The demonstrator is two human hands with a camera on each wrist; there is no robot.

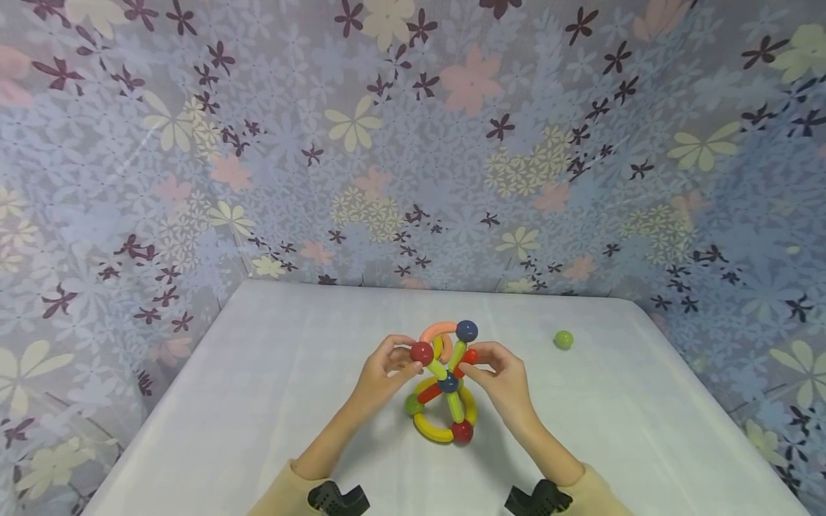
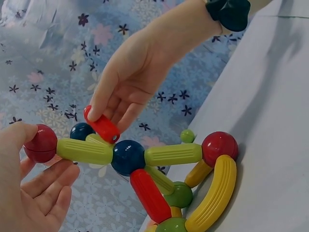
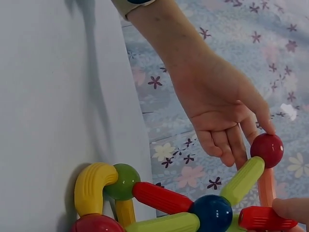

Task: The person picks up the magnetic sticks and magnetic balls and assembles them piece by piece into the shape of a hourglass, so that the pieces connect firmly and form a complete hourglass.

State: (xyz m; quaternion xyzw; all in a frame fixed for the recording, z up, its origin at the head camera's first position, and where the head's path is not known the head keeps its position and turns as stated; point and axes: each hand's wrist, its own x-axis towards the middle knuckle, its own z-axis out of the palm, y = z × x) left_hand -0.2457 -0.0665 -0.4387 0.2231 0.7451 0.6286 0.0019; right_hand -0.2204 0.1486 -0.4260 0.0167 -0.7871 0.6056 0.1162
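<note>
A magnetic ball-and-stick model stands on the table, with yellow curved sticks (image 1: 431, 431) ringing its base between green and red balls. Red and lime sticks rise from the base to a dark blue ball (image 2: 128, 157) in the middle. Thumb and fingers of my left hand (image 1: 381, 374) pinch the upper red ball (image 1: 422, 353), which a lime stick (image 2: 85, 152) joins to that blue ball. My right hand (image 1: 506, 376) pinches a short red stick (image 2: 102, 127), its end close to the middle blue ball. An orange curved stick (image 1: 439, 330) runs to another dark blue ball (image 1: 467, 331) on top.
A loose green ball (image 1: 563, 340) lies to the right on the white-covered table (image 1: 290, 337). Flower-patterned fabric (image 1: 413, 143) hangs behind the table and along both sides.
</note>
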